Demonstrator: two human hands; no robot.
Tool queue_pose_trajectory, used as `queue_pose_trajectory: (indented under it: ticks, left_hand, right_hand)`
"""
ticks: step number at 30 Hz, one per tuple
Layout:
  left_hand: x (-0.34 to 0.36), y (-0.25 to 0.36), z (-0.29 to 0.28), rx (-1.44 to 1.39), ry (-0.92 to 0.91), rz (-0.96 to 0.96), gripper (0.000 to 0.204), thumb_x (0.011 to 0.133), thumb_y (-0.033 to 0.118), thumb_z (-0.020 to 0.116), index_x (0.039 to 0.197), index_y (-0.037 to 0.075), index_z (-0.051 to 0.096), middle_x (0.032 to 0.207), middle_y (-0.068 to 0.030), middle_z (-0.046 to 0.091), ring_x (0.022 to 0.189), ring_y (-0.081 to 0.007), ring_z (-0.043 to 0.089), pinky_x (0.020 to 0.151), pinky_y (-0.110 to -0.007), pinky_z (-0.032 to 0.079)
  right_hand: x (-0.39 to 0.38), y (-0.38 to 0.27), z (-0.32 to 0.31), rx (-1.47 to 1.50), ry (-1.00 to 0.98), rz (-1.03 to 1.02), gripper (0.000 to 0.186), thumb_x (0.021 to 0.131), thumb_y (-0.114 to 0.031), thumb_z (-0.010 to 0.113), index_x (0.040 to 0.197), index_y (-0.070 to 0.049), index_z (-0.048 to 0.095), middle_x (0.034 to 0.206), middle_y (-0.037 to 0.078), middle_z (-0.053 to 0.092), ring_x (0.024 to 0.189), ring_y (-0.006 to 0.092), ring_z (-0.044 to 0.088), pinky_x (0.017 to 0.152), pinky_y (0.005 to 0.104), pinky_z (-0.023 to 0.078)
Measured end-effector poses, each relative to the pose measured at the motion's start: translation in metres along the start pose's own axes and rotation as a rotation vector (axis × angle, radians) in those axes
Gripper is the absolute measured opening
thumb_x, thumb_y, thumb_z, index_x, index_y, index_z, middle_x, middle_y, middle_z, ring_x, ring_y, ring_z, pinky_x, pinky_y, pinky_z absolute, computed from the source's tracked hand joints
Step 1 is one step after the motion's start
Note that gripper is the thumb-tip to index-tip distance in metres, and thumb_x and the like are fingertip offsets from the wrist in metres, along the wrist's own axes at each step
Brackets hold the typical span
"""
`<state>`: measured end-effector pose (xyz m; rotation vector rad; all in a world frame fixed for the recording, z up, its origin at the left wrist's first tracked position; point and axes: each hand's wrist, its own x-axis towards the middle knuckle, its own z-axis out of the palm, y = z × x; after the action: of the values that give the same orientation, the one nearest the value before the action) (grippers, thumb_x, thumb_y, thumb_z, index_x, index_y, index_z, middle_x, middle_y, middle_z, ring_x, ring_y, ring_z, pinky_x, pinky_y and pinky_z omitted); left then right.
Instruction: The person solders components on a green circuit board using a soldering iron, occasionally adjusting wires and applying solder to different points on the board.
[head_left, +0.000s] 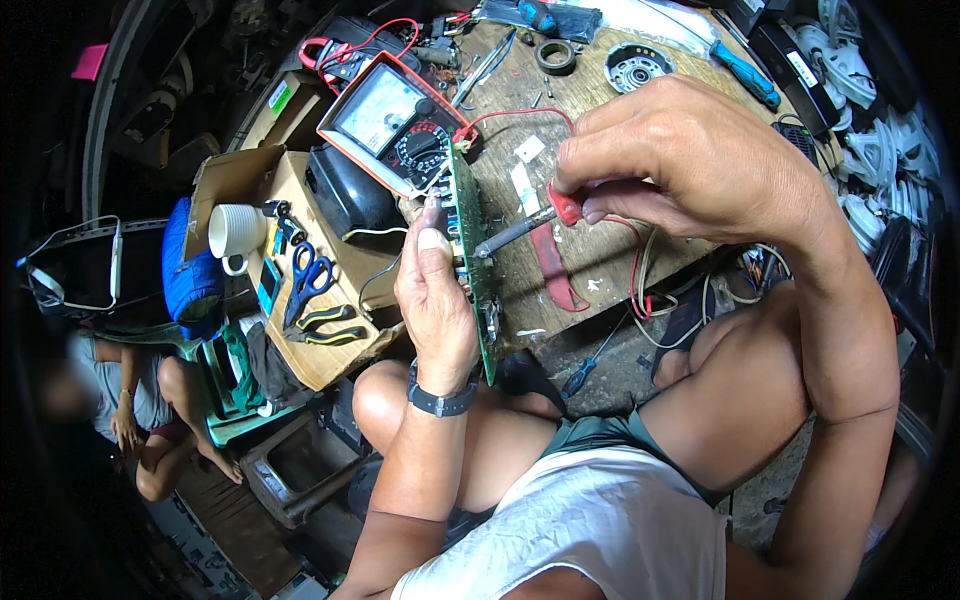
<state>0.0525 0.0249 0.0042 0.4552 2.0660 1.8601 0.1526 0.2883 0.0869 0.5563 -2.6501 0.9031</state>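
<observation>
The left hand (437, 300) is gripping a long green circuit board (472, 225) by its component side, wearing a dark watch at the wrist, and is keeping it on edge by the near side of the worn wooden tabletop (600, 270). The right hand (650, 160) is pinching the red end of a grey rod-shaped tool (515, 236), whose tip is pointing at the board's face; whether they are touching, I cannot tell. Behind the board, an orange-framed analog meter (375, 120) is leaning, and farther back a black tape roll (556, 71), a round metal disc (638, 68) and a long blue-handled screwdriver (745, 75) are lying on the wood. A flat red strip (553, 268) is resting below the tool. To the left, an open cardboard box (330, 368) is holding a white ribbed mug (236, 230), blue-handled scissors (308, 280) and yellow-and-black pliers (330, 335). White plastic parts (890, 165) are piling up at the right, and another person (130, 380) is sitting at the far left.
</observation>
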Motion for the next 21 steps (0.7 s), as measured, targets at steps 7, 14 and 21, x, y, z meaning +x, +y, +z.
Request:
queue_pose_trajectory:
  ticks: [7,14,21]
  left_hand:
    - [0.001,-0.001,0.004,0.033,0.014,0.032,0.052,0.111,0.033,0.049,0.147,-0.004,0.052,0.138,-0.0095,0.061,0.125,-0.0159,0.056,0.111,-0.031,0.041]
    - [0.001,-0.005,0.003,-0.011,0.0,0.017,0.05,0.111,0.032,0.05,0.145,-0.004,0.053,0.136,-0.0091,0.062,0.122,-0.0151,0.057,0.109,-0.031,0.042]
    - [0.0,-0.004,0.005,0.013,-0.007,0.009,0.049,0.112,0.031,0.047,0.144,-0.006,0.054,0.139,-0.0131,0.061,0.128,-0.0183,0.055,0.112,-0.033,0.04]
  right_hand:
    - [-0.002,-0.002,-0.005,-0.023,-0.025,0.031,0.021,0.08,-0.011,0.079,0.097,-0.003,0.069,0.088,0.011,0.07,0.085,0.0357,0.068,0.073,0.0444,0.054]
    - [-0.005,-0.001,-0.003,-0.044,-0.02,0.025,0.021,0.08,-0.013,0.079,0.097,-0.004,0.069,0.088,0.011,0.069,0.086,0.0361,0.068,0.073,0.0451,0.053]
    - [0.001,-0.01,-0.01,-0.103,-0.053,0.084,0.017,0.081,-0.013,0.077,0.094,-0.005,0.069,0.087,0.011,0.069,0.085,0.0365,0.067,0.074,0.046,0.052]
